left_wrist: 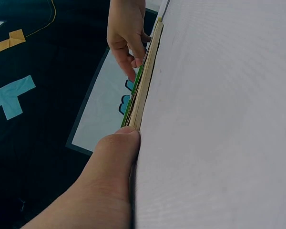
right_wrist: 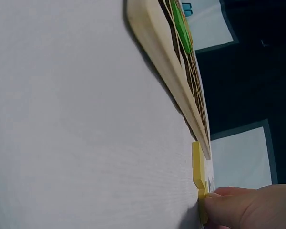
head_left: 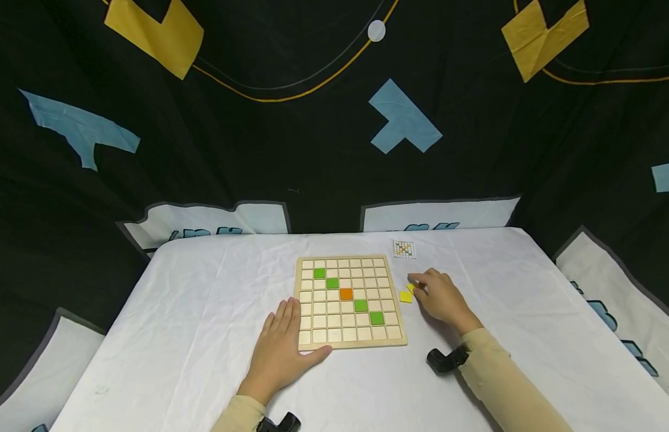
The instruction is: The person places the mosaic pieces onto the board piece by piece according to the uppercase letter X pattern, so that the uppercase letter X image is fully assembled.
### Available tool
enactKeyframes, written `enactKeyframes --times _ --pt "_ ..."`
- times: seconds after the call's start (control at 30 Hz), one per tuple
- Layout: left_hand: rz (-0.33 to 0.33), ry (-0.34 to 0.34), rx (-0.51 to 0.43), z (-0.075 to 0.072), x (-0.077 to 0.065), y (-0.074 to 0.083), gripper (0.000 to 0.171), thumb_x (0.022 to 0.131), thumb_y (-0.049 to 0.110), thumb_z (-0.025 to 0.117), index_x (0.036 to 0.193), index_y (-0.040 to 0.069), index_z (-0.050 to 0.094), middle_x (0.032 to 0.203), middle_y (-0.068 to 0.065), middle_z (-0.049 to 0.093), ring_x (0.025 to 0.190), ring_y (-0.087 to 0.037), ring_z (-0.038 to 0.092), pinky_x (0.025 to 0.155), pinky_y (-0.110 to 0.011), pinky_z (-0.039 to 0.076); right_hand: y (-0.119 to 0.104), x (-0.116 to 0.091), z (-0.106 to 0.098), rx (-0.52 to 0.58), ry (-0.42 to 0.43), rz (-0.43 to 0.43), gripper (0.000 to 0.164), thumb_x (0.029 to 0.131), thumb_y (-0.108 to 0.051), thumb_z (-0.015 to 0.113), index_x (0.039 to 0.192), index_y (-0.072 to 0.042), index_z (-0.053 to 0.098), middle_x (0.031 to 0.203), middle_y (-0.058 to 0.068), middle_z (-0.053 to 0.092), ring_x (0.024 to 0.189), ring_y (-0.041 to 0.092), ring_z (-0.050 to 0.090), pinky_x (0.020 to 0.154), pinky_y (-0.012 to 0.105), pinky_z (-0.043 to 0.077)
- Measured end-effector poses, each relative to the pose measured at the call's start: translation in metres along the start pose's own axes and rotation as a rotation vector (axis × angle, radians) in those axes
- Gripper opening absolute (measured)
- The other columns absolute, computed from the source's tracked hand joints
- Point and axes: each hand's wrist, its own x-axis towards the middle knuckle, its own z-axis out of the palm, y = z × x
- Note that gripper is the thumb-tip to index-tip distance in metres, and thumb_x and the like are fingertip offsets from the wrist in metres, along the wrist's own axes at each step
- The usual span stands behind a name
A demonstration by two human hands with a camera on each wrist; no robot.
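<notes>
A square wooden grid board (head_left: pixel 361 344) lies flat on the white table, filled with pale square tiles. Green tiles (head_left: pixel 361 305) and one orange tile (head_left: pixel 346 294) form a diagonal across it. My left hand (head_left: pixel 280 351) rests at the board's near left corner, fingers straight along the left side, thumb (left_wrist: pixel 117 143) against the front edge. Just right of the board, my right hand (head_left: pixel 441 298) pinches a yellow tile (right_wrist: pixel 202 207) between thumb and fingers, low at the tabletop. Another yellow tile (head_left: pixel 405 297) lies between it and the board.
A small card (head_left: pixel 404 249) printed with a coloured grid lies beyond the board's far right corner. The white tablecloth (head_left: pixel 204 312) spreads around everything. Behind the table hangs a black cloth (head_left: pixel 291 162) with blue and yellow shapes.
</notes>
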Motion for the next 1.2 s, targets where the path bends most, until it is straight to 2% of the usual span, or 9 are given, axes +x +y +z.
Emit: enactKeyframes --times 0.17,0.3,0.5,0.7,0.93,1.1,1.2 --pt "-0.001 -0.002 -0.001 0.0 0.0 0.0 0.122 0.078 0.086 0.049 0.157 -0.001 0.015 0.166 -0.015 0.015 0.155 -0.032 0.014 0.127 -0.05 0.012 0.002 0.003 0.0 0.027 -0.011 0.008 0.022 0.094 -0.014 0.066 0.115 -0.011 0.073 0.104 0.007 0.065 0.099 0.028 0.056 0.085 0.046 0.048" --pt "-0.001 0.003 -0.001 0.0 0.0 0.0 0.122 0.078 0.086 0.05 0.157 -0.001 0.017 0.166 -0.015 0.016 0.155 -0.032 0.014 0.127 -0.05 0.013 0.005 0.008 0.0 0.08 -0.023 0.042 0.014 0.093 -0.016 0.068 0.105 -0.01 0.067 0.096 0.007 0.061 0.09 0.024 0.054 0.079 0.039 0.047" --pt "0.0 0.009 -0.008 0.0 -0.001 0.001 0.121 0.078 0.085 0.051 0.157 -0.001 0.018 0.165 -0.016 0.017 0.155 -0.032 0.015 0.126 -0.051 0.013 0.004 0.021 0.005 0.215 -0.005 0.088 0.013 0.096 -0.019 0.066 0.103 -0.011 0.059 0.087 0.004 0.057 0.079 0.019 0.051 0.069 0.031 0.04" --pt "0.006 0.017 -0.005 0.0 0.0 0.001 0.121 0.078 0.085 0.051 0.157 -0.002 0.019 0.165 -0.016 0.018 0.155 -0.033 0.015 0.126 -0.051 0.014 -0.018 0.034 0.011 0.302 0.009 0.077 0.013 0.095 -0.021 0.067 0.102 -0.013 0.059 0.091 0.005 0.06 0.081 0.019 0.054 0.066 0.028 0.042" --pt "0.003 0.011 -0.006 0.002 0.001 0.001 0.123 0.077 0.087 0.049 0.157 -0.001 0.018 0.165 -0.016 0.017 0.155 -0.032 0.015 0.126 -0.05 0.013 -0.048 0.047 0.021 0.306 -0.01 0.007 0.011 0.096 -0.022 0.067 0.102 -0.016 0.061 0.091 0.003 0.062 0.081 0.018 0.054 0.07 0.029 0.042" --pt "0.0 0.008 -0.002 0.002 0.001 0.0 0.123 0.077 0.087 0.049 0.157 -0.001 0.018 0.166 -0.015 0.017 0.155 -0.031 0.014 0.126 -0.049 0.013 -0.058 0.053 0.029 0.261 0.001 -0.029 0.009 0.096 -0.022 0.067 0.101 -0.017 0.062 0.086 0.001 0.061 0.076 0.017 0.053 0.07 0.03 0.042" --pt "-0.003 0.004 -0.001 0.001 0.001 -0.001 0.123 0.077 0.087 0.049 0.157 -0.001 0.017 0.166 -0.015 0.017 0.155 -0.031 0.014 0.126 -0.049 0.013 -0.062 0.056 0.033 0.236 0.016 -0.04 0.008 0.096 -0.023 0.067 0.101 -0.018 0.063 0.089 0.001 0.062 0.079 0.017 0.054 0.072 0.032 0.045"
